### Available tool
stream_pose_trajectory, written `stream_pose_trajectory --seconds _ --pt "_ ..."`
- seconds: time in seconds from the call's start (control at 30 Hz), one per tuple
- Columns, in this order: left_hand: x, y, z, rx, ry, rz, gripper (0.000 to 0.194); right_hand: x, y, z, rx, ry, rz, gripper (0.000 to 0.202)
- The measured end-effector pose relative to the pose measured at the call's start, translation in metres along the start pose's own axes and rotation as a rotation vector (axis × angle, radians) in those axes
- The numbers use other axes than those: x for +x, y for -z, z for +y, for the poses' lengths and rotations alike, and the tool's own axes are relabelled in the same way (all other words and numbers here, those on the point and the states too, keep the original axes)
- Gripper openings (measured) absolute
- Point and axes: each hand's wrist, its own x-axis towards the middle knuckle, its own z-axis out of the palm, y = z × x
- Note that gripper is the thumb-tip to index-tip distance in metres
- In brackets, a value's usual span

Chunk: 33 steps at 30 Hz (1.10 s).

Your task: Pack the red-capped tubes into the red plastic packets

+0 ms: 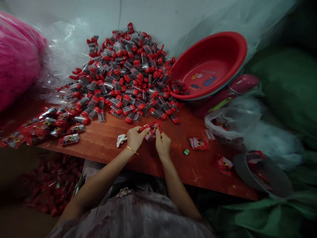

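Between my two hands is a small red printed plastic packet (155, 127), held just above the front part of the table. My left hand (135, 138), with a gold bangle at the wrist, pinches its left side. My right hand (163, 144) grips its right edge, thumb on top. What the packet contains I cannot make out. Just left of my left hand lies a crumpled white scrap (121, 140). Beyond my hands rises a large heap of clear containers with red caps (128, 76), dark bits inside them.
Filled red packets (70, 139) lie in a pile at the left. A tilted red basin (210, 66) stands at the back right. Nearer are a small green piece (186, 151), loose packets (198, 143) and a grey bowl (272, 180). Red packets (54, 185) also lie below the table.
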Motion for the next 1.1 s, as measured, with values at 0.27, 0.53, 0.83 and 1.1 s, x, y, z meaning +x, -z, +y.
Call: stream_pose_trajectory --seconds 0.27,0.53,0.83,1.1 --pt "0.026 -0.014 0.005 0.591 -0.33 -0.124 0.038 0.015 0.006 0.006 0.102 0.018 0.044 0.041" --pt "0.019 -0.008 0.006 0.411 -0.516 -0.032 0.042 0.013 0.002 0.004 0.253 -0.039 0.048 0.033" --pt "0.025 -0.002 -0.002 0.374 -0.492 -0.079 0.058 0.015 -0.018 0.001 0.397 -0.122 -0.015 0.035" --pt "0.024 -0.008 0.012 -0.324 -0.061 -0.152 0.036 0.014 -0.027 -0.009 0.476 -0.114 -0.095 0.034"
